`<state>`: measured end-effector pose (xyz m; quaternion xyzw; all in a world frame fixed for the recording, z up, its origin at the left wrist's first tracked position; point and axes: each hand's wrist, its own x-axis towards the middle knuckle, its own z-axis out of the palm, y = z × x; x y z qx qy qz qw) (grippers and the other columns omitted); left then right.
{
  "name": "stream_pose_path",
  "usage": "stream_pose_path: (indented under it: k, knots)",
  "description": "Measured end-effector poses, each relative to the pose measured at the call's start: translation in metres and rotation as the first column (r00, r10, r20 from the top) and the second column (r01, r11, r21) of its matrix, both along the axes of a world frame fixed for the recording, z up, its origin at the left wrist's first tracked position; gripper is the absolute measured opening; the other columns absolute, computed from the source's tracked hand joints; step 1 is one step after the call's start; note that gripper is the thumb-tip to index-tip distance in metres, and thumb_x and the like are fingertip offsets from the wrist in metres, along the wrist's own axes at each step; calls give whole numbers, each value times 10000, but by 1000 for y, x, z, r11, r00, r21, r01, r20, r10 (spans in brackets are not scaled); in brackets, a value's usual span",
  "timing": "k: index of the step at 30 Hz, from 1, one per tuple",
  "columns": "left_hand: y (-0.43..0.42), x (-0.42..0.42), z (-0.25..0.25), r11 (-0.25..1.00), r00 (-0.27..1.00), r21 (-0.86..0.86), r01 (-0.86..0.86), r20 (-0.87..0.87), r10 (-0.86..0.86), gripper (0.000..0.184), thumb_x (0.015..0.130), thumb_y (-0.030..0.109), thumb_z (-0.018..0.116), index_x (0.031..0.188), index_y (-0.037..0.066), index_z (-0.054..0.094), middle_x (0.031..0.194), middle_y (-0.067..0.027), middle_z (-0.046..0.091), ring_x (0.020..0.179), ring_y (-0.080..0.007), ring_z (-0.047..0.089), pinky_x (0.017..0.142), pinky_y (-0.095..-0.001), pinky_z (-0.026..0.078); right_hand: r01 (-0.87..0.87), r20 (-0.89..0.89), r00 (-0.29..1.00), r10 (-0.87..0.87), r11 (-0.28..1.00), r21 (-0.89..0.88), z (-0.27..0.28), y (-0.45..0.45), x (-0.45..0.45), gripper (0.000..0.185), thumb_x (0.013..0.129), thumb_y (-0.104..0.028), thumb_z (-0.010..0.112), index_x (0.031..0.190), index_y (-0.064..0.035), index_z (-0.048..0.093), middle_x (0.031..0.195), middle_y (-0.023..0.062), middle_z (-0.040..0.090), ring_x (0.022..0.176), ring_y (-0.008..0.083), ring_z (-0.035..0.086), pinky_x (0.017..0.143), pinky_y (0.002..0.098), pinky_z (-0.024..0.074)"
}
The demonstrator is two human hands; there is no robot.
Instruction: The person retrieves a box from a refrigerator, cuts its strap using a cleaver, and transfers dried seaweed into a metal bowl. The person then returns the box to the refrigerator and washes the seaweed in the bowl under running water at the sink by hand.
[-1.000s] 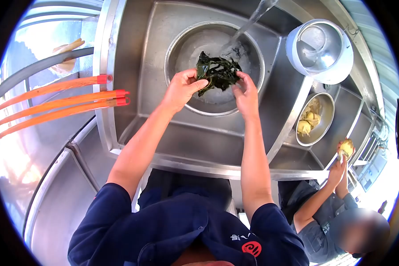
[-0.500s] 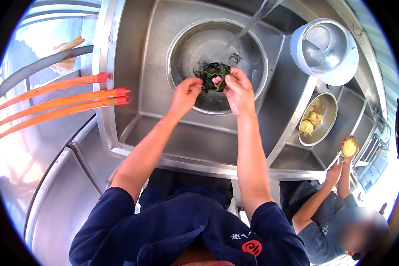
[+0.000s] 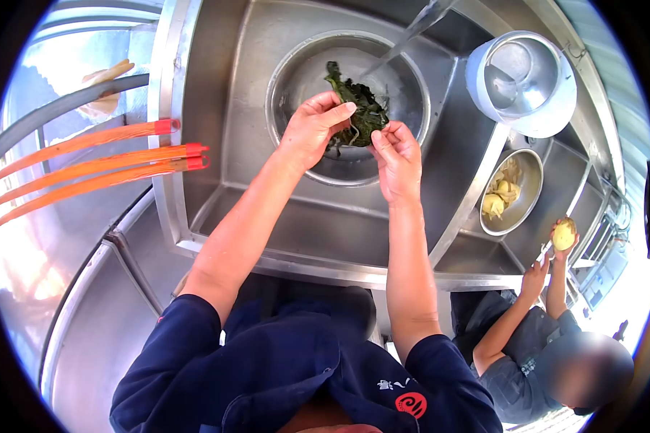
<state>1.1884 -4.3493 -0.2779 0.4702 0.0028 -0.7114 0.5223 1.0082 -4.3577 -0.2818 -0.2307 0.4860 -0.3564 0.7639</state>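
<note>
A dark green leafy clump, like seaweed or wilted greens (image 3: pixel 365 108), is stretched between my two hands over a round metal bowl (image 3: pixel 273 108). My left hand (image 3: pixel 316 128) grips its left side, thumb pressed on top. At its lower right edge, the thumb and fingers of my right hand (image 3: pixel 397 155) pinch it. The bowl stands in a steel sink (image 3: pixel 289 234) and holds water. A stream of water (image 3: pixel 415 30) runs down into it from the upper right.
On the right are a white-sided bucket (image 3: pixel 542 119) and a metal bowl (image 3: pixel 531 191) with yellow peeled pieces and peelings. A co-worker (image 3: pixel 516 375) at lower right holds a partly peeled potato-like piece (image 3: pixel 564 234). Orange-handled rods (image 3: pixel 108 157) stick out on the left.
The green clump has been lifted and spread out above the bowl. My left hand has moved up and right and now grips it firmly; my right hand has shifted slightly down.
</note>
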Motion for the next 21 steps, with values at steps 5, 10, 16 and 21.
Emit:
stream_pose_path:
  k: [5, 10, 16, 21]
  knots:
    - [10, 7, -21, 991, 979, -104, 86, 194, -64, 127, 948, 149, 717, 1014, 43, 695, 985, -18, 698, 963, -119, 628, 908, -284, 487, 66, -156, 984, -80, 993, -98, -8, 10, 2, 185, 930, -19, 698, 1089, -61, 613, 1007, 24, 688, 921, 112, 635, 760, 269, 513]
    - [37, 28, -98, 900, 540, 307, 309, 722, -431, 467, 938, 212, 703, 1331, -11, 585, 1245, -133, 666, 1156, -256, 628, 1015, -396, 470, -289, -866, 500, 16, 945, -150, -88, 21, -24, 432, 861, -10, 700, 1273, 11, 572, 1186, 173, 644, 1094, 260, 651, 897, 326, 533]
    - [49, 38, -128, 883, 383, 344, 320, 805, -453, 757, 904, 315, 717, 1530, 44, 390, 1560, -246, 366, 1446, -357, 374, 1164, -415, 340, -441, -888, 437, 145, 895, -70, -174, 16, -16, 572, 837, -146, 756, 1351, -7, 547, 1348, 217, 589, 1208, 349, 599, 1000, 412, 485]
    - [24, 6, -122, 829, 808, 482, 283, 346, -477, 645, 942, 352, 706, 1472, 68, 473, 1485, -179, 472, 1371, -258, 456, 1059, -406, 431, -425, -633, 698, 333, 905, 8, -149, 29, 54, 513, 804, -93, 741, 1290, -41, 581, 1252, 234, 641, 1165, 397, 618, 982, 431, 494]
